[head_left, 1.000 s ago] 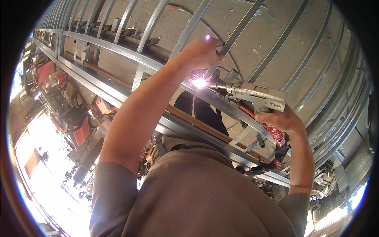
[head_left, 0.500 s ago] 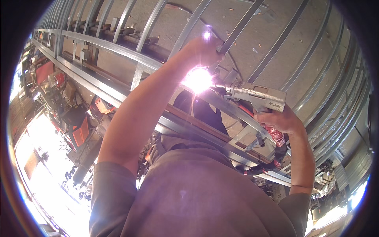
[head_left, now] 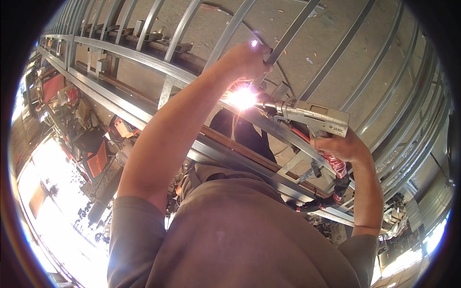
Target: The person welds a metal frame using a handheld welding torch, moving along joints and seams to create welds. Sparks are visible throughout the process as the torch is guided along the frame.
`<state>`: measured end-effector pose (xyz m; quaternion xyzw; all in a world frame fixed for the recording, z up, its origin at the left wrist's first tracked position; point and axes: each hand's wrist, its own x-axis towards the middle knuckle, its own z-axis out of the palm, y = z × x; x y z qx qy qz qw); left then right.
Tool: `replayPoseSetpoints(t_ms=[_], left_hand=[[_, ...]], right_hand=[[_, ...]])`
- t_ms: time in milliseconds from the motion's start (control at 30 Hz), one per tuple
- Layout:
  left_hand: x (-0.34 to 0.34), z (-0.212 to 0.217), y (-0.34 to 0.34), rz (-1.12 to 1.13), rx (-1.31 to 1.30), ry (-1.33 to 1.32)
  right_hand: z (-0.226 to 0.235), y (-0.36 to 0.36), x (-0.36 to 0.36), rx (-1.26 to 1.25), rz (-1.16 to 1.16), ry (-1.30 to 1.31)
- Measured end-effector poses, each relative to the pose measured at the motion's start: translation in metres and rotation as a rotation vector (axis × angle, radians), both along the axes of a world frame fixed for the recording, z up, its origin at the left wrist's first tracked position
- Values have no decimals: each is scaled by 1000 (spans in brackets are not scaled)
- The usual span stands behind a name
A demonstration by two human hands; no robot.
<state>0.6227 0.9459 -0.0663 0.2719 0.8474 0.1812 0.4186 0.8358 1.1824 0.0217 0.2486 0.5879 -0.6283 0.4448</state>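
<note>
A silver welding gun (head_left: 314, 116) is in my right hand (head_left: 342, 145), its fingers wrapped round the grip. The gun's nozzle points left at a bright arc (head_left: 242, 98) that throws sparks and hides the joint there. My left hand (head_left: 249, 61) is closed on a square metal bar (head_left: 294, 31), just beyond the glare. That bar meets a long metal rail (head_left: 276, 130) of a frame near the arc. Red wrapping (head_left: 337, 165) covers the cable below the gun's grip.
Parallel metal bars (head_left: 338, 50) of the frame run across the far side and curve away right. A brown beam (head_left: 235, 146) lies under the near rails. Black and orange machines (head_left: 96, 156) stand at the left. A thin cable (head_left: 283, 74) crosses the floor.
The arc's glare has become smaller, and more sparks show round it. My hands and the welding gun have hardly moved.
</note>
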Motion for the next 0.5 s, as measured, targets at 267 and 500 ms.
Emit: replayPoseSetpoints(t_ms=[267, 500], left_hand=[[1, 1, 1, 13, -2, -19], [-2, 3, 1, -6, -12, -50]], right_hand=[[1, 2, 3, 23, 18, -12], [-1, 5, 8, 2, -2, -23]])
